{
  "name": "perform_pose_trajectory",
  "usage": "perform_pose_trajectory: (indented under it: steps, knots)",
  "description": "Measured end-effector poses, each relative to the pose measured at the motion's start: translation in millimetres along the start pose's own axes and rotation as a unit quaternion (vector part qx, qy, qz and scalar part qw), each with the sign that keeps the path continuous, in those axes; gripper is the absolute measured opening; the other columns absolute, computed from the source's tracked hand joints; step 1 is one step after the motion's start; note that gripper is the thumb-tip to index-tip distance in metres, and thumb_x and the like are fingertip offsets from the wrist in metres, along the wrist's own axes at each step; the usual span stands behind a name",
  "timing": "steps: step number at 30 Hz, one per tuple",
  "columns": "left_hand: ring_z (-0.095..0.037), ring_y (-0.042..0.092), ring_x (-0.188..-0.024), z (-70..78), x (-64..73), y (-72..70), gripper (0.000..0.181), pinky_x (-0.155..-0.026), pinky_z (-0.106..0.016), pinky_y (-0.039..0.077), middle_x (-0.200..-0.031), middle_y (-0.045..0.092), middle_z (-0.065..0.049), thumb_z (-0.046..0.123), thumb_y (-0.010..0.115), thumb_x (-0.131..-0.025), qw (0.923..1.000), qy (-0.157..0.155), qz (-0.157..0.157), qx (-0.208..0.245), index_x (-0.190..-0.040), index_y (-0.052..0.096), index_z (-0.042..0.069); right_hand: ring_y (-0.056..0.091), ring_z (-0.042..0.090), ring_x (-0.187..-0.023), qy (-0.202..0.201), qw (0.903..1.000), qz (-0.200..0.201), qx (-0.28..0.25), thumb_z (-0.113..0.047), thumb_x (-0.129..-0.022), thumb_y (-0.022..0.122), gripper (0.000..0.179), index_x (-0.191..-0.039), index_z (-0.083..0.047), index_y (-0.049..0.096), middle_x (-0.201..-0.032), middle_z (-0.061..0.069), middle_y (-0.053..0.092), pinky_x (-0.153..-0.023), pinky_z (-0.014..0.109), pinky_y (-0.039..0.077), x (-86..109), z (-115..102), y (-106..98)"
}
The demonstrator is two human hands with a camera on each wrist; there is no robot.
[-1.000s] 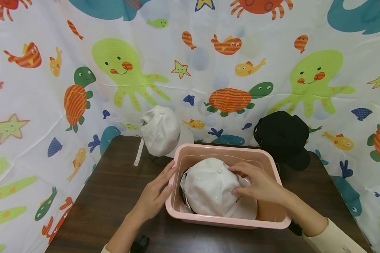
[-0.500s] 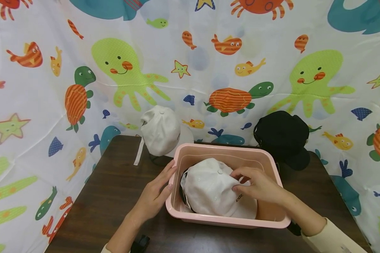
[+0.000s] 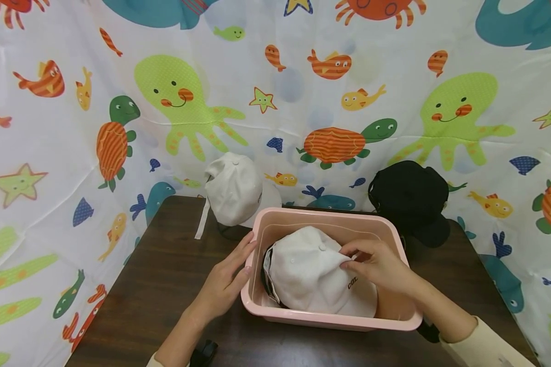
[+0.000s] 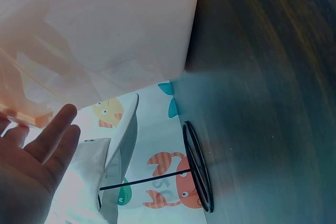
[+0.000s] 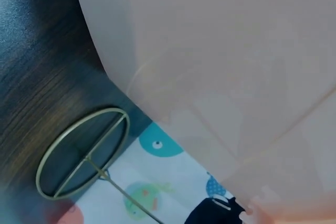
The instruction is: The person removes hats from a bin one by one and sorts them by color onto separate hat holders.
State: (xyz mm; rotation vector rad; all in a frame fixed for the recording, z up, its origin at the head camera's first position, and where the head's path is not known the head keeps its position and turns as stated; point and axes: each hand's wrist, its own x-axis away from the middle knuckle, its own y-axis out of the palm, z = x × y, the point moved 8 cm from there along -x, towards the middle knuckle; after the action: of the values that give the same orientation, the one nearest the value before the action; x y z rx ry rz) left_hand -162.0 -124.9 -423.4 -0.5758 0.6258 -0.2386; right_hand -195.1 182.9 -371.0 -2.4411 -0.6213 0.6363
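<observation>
A white cap with dark lettering at the base of its brim lies inside a pink plastic basin, brim toward the lower right. My right hand reaches into the basin and pinches the front of the crown between thumb and fingers, drawing the fabric into a fold. My left hand rests against the basin's left rim. Its fingers are extended along the side in the left wrist view. The right wrist view holds mostly the basin wall, with the right hand out of sight.
Behind the basin, another white cap hangs on a black wire stand at the left. A black cap stands at the right, near a brass-coloured stand. The dark wooden table meets a sea-animal curtain.
The right hand has taken a pinch of the cap's front and pulled it slightly to the right; the cap has shifted and its lettering shows more. The left hand stays put.
</observation>
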Motion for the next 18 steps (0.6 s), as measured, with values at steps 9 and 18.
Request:
perform_pose_trajectory:
  steps: [9, 18]
  knots:
    - [-0.022, 0.039, -0.151, -0.1, -0.5, -1.0, 0.054, -0.121, -0.02, 0.025, -0.168, 0.036, -0.008, 0.006, 0.056, -0.103, 1.0, 0.003, 0.005, 0.007, -0.157, 0.048, 0.005, 0.067, 0.011, -0.081, 0.014, 0.9995, 0.006, 0.026, 0.0, -0.085, 0.084, 0.027, -0.107, -0.015, 0.079, -0.099, -0.005, 0.074, -0.069, 0.029, 0.06, -2.3, -14.8, -12.2]
    - [-0.022, 0.04, -0.151, -0.3, -0.7, -1.2, 0.054, -0.121, -0.02, 0.025, -0.168, 0.036, -0.008, 0.006, 0.056, -0.103, 1.0, 0.003, 0.005, 0.006, -0.157, 0.048, 0.005, 0.071, 0.012, -0.08, 0.005, 0.9989, 0.012, 0.044, 0.005, -0.084, 0.083, 0.03, -0.109, -0.009, 0.079, -0.1, -0.002, 0.076, -0.067, 0.03, 0.061, -8.1, -26.6, -23.9]
